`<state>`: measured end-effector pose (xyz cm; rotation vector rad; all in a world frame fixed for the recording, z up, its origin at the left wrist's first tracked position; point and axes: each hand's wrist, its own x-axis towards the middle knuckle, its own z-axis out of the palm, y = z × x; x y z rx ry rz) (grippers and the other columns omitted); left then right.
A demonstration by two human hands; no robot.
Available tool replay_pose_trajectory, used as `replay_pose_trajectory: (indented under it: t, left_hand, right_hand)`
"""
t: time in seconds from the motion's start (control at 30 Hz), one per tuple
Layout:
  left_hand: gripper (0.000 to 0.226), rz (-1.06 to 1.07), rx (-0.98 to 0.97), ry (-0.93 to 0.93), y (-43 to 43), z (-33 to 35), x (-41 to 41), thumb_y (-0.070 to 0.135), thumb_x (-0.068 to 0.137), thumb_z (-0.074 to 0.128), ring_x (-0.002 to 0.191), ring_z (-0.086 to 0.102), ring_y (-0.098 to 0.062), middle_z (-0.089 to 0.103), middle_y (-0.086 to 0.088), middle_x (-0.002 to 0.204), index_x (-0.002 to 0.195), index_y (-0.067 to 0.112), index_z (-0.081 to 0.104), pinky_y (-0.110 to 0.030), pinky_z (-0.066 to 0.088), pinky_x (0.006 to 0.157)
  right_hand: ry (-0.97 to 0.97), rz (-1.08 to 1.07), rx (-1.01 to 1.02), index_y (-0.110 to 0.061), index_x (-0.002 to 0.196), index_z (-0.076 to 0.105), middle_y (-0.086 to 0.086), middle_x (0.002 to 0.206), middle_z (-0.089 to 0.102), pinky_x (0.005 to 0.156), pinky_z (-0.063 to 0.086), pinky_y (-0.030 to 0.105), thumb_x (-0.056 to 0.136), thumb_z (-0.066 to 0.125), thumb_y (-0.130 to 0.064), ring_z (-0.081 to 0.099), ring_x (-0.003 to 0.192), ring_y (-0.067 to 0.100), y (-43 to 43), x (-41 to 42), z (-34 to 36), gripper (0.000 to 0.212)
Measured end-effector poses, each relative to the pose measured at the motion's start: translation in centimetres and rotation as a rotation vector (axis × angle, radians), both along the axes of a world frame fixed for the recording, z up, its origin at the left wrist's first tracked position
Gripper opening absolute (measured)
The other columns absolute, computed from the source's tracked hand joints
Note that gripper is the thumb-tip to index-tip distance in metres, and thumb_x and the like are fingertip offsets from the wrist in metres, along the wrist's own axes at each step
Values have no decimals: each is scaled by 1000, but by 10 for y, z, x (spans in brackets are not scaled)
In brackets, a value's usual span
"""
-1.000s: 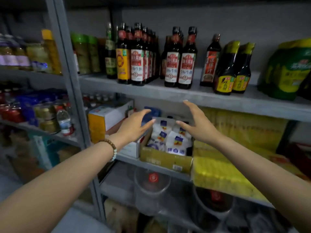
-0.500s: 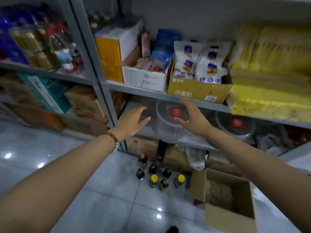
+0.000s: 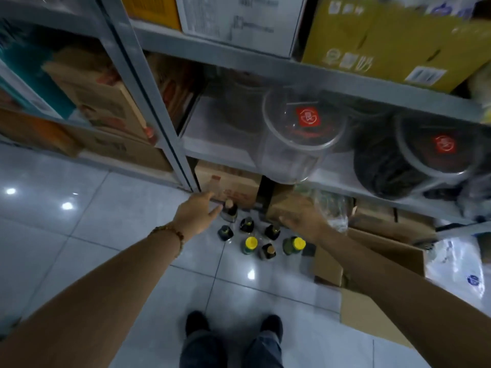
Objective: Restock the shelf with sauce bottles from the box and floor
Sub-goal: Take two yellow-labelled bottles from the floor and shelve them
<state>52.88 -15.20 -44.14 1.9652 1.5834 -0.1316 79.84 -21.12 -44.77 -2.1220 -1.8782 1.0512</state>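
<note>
Several sauce bottles stand upright on the tiled floor below the shelf: dark ones (image 3: 247, 224) and two with yellow caps (image 3: 250, 244) (image 3: 295, 245). My left hand (image 3: 196, 215) hangs open above them, its fingertips close to the rearmost bottle (image 3: 230, 209). Over the right side of the group my right hand (image 3: 303, 221) is also open, palm down, holding nothing. An open cardboard box (image 3: 372, 312) lies on the floor to the right, partly under my right arm; what it holds is hidden.
The grey metal shelf (image 3: 265, 67) rises in front, its upright post (image 3: 148, 102) left of the bottles. Clear lidded tubs (image 3: 297, 139) overhang the low shelf. Cardboard boxes (image 3: 228, 185) fill the bottom level. My feet (image 3: 233, 325) stand on the tiles.
The view has swung down from the upper shelves to the floor. Both open hands have dropped with it, from shelf height to just above the floor bottles.
</note>
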Motion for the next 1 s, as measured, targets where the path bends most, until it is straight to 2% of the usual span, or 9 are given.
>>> replay_pose_trajectory:
  t: [0.07, 0.2, 0.3, 0.4, 0.5, 0.57, 0.7, 0.8, 1.0]
  left_hand:
    - [55, 0, -47, -1, 5, -37, -3, 38, 96, 44, 126, 44, -27, 44, -11, 142, 143, 13, 32, -37, 41, 99]
    - [53, 11, -107, -69, 11, -113, -4, 36, 95, 47, 128, 44, -25, 44, -9, 143, 141, 13, 35, -35, 40, 101]
    - [52, -8, -150, -105, 19, -176, 5, 36, 95, 47, 130, 43, -24, 43, -7, 144, 141, 13, 35, -34, 39, 102]
    - [51, 31, -158, -155, 26, -244, 24, 38, 96, 46, 127, 46, -24, 45, -6, 142, 140, 15, 36, -35, 41, 100]
    - [48, 25, -157, -201, 32, -313, 48, 41, 94, 48, 116, 53, -26, 55, -9, 131, 132, 12, 44, -37, 46, 93]
    - [49, 2, -170, -236, 35, -357, 65, 41, 93, 50, 115, 54, -27, 55, -11, 129, 130, 9, 45, -37, 45, 92]
    - [63, 40, -140, -280, 45, -433, 90, 42, 89, 56, 126, 47, -27, 45, -11, 140, 138, 9, 34, -37, 42, 99]
    - [73, 78, -160, -339, 56, -475, 99, 42, 87, 60, 132, 40, -25, 36, -9, 148, 144, 10, 27, -36, 37, 105]
    - [45, 13, -61, -411, 71, -520, 104, 32, 82, 69, 106, 60, -20, 64, -4, 115, 121, 12, 55, -26, 46, 84]
  right_hand:
    - [31, -22, -38, -15, 129, 55, 7, 132, 51, 106, 36, 39, 86, 64, -27, 46, 123, 27, -3, -2, -41, 45]
    - [124, -156, -101, -21, 141, 36, -5, 129, 45, 97, 46, 41, 82, 65, -40, 51, 109, 17, -3, -2, -119, 68]
    - [147, -211, -154, -22, 144, 28, 9, 127, 54, 88, 48, 40, 85, 66, -35, 56, 97, 23, -3, 3, -178, 72]
    - [117, -221, -147, -19, 146, 26, 6, 138, 46, 86, 44, 36, 86, 64, -39, 56, 112, 34, -1, 16, -242, 74]
    - [114, -282, -97, -15, 145, 30, 3, 145, 38, 101, 38, 31, 84, 67, -36, 43, 128, 25, 3, 29, -304, 75]
    - [142, -361, -68, -14, 144, 33, 2, 143, 38, 102, 31, 23, 83, 70, -32, 38, 133, 20, 7, 37, -344, 73]
    - [248, -509, -17, -13, 139, 39, 6, 141, 42, 101, 33, 22, 81, 73, -24, 42, 130, 19, 12, 46, -419, 69]
    - [291, -505, -12, -16, 139, 40, 4, 140, 42, 96, 33, 19, 82, 72, -20, 41, 128, 18, 20, 47, -461, 66]
    - [268, -493, 60, -15, 124, 51, -3, 109, 53, 79, 37, 16, 89, 64, -17, 52, 105, 16, 31, 48, -504, 38]
